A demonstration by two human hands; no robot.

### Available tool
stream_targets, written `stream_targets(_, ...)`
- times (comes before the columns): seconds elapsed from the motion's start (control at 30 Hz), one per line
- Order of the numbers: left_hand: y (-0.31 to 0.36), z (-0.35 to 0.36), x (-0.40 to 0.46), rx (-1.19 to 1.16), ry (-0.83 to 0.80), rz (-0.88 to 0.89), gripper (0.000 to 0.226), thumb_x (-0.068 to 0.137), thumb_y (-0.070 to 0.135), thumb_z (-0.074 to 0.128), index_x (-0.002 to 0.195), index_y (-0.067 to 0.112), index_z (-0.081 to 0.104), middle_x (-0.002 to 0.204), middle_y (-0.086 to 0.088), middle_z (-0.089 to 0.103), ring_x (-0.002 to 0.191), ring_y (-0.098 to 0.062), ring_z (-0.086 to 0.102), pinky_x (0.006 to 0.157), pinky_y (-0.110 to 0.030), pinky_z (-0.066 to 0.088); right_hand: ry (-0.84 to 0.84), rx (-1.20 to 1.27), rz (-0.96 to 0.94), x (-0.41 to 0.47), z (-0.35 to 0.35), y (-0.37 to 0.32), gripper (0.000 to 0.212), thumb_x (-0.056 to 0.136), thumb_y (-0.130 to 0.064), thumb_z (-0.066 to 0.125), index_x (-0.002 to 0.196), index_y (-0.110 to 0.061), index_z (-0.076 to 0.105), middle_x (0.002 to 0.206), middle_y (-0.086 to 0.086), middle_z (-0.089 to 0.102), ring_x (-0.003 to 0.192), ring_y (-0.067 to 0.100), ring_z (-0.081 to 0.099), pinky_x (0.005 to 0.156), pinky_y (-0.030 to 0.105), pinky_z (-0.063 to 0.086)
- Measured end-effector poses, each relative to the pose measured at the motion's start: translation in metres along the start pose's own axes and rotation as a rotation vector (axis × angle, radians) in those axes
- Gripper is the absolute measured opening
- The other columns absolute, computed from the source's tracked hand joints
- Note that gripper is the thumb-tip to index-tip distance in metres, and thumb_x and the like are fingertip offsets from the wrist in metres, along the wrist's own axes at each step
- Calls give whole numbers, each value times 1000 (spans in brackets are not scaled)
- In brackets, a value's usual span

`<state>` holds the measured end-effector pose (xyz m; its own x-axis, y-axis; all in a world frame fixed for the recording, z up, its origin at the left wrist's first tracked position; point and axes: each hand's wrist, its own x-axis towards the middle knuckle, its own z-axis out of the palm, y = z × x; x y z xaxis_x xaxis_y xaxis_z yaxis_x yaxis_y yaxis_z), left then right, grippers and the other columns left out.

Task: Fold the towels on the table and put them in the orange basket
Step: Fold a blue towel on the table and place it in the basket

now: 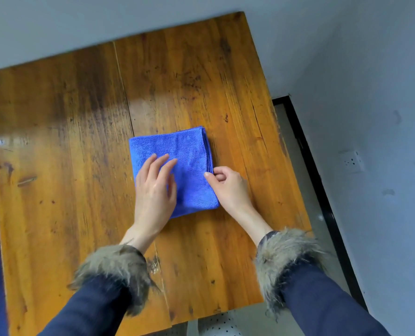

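Folded blue towel (177, 163), a layered square lying at the centre of the frame on the wooden table (68, 117). Left hand (155, 187) rests flat on its left half, fingers straight and slightly spread. Right hand (228, 185) pinches the towel's stacked right edge between thumb and curled fingers. Fur-trimmed cuffs (284, 253) occupy the lower frame.

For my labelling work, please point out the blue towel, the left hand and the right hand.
blue towel (177, 146): head view, bare upper part of the folded cloth.
left hand (156, 187): head view, back of the hand.
right hand (228, 187): head view, back of the hand.
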<state>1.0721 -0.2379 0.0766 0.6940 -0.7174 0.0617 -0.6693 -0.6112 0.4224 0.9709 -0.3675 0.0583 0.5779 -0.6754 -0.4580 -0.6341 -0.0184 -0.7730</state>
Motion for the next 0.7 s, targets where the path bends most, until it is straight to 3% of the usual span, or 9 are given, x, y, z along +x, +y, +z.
stream_targets(0.03, -9, -1, 0, 76, -34, 18, 38, 88, 5, 53, 125, 4, 55, 134, -16, 51, 130, -40, 38, 107, -50, 31, 2, -20, -14, 5, 2, -6, 22, 87, -32, 62, 96, -12, 64, 73, -1, 63, 74, 20, 59, 68, 29, 43)
stream_targets(0.13, -24, -2, 2, 194, -184, 4, 50, 92, 27, 42, 139, 11, 43, 151, -15, 30, 141, -38, 20, 113, -54, 15, 6, -100, -55, 24, 9, -23, 21, 89, -31, 58, 99, -12, 62, 86, 4, 66, 83, 24, 59, 70, 33, 42)
stream_targets(0.27, -28, 4, 2, 289, -230, -27, 57, 92, 41, 28, 143, 18, 35, 154, -13, 22, 143, -35, 13, 114, -56, 8, -17, -160, -72, 44, 17, -38, 28, 95, -22, 46, 119, -10, 55, 117, 10, 63, 107, 31, 56, 84, 35, 43)
stream_targets(0.4, -30, 11, -1, 292, -188, -92, 57, 92, 42, 27, 144, 20, 34, 155, -13, 21, 144, -33, 12, 113, -58, 5, -34, -142, -129, 49, 17, -39, 24, 95, -17, 43, 114, -12, 58, 113, 8, 65, 103, 31, 56, 81, 34, 42)
stream_targets(0.6, -34, 11, -3, 259, -192, -166, 61, 91, 47, 21, 145, 21, 30, 157, -7, 15, 145, -28, 5, 113, -56, 0, 26, -83, -81, 54, 18, -34, 28, 95, -23, 49, 118, -18, 64, 124, -3, 63, 116, 20, 56, 87, 23, 41)
stream_targets(0.7, -34, 4, 3, 162, -105, -138, 56, 93, 40, 27, 142, 14, 36, 154, -11, 24, 144, -29, 12, 113, -55, 1, 55, -88, -98, 53, 18, -34, 29, 95, -26, 49, 118, -18, 64, 121, -3, 65, 112, 20, 58, 84, 24, 42)
